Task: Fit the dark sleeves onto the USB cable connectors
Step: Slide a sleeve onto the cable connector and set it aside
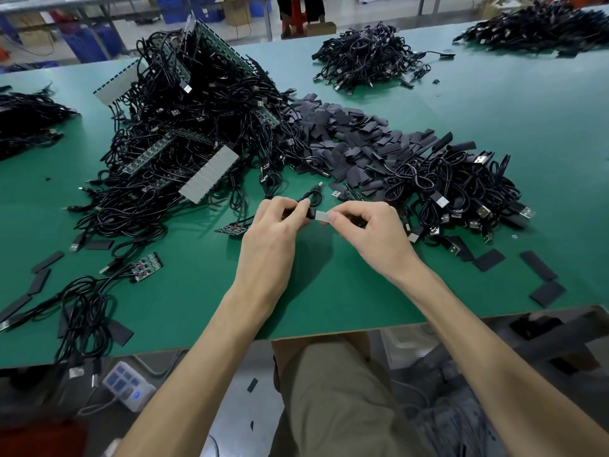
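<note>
Main cable heap [184,127] left of centre on the table [494,110]; sleeve pile [346,140] touching its right side; second cable heap [461,192] right of that. Loose sleeves [538,265] by near-right corner.

White power strip [128,385], green table [197,308]

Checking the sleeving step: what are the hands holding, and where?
The left hand pinches the dark end of a USB connector; the right hand pinches its pale metal tip. Sleeve or plug body: cannot tell.
</note>
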